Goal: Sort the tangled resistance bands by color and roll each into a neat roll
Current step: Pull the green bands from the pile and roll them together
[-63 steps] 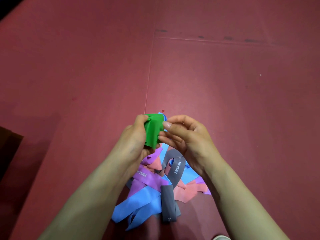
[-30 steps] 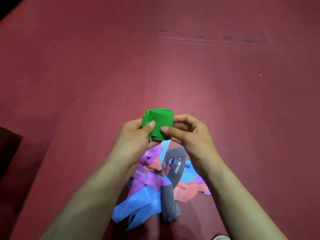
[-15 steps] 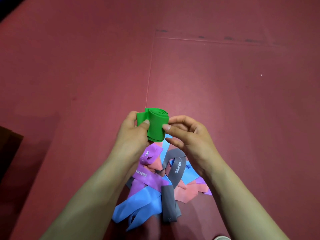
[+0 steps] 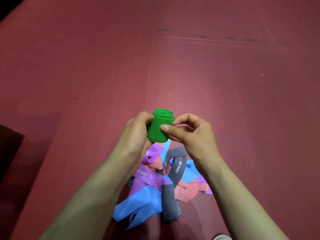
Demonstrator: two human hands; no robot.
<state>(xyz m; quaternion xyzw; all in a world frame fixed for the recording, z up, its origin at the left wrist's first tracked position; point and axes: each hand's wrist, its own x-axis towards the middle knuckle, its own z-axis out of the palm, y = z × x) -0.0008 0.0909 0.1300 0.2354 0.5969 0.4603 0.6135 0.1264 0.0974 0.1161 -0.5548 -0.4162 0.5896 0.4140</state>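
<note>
One green roll (image 4: 160, 129): left hand (image 4: 136, 134) grips, right hand (image 4: 192, 134) thumb moved onto front.

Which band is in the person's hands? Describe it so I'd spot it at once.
On the red floor mat lies a tangle of bands. Above it, the left hand and right hand hold the green band. It alone is green, and alone is wound into a roll.
</note>
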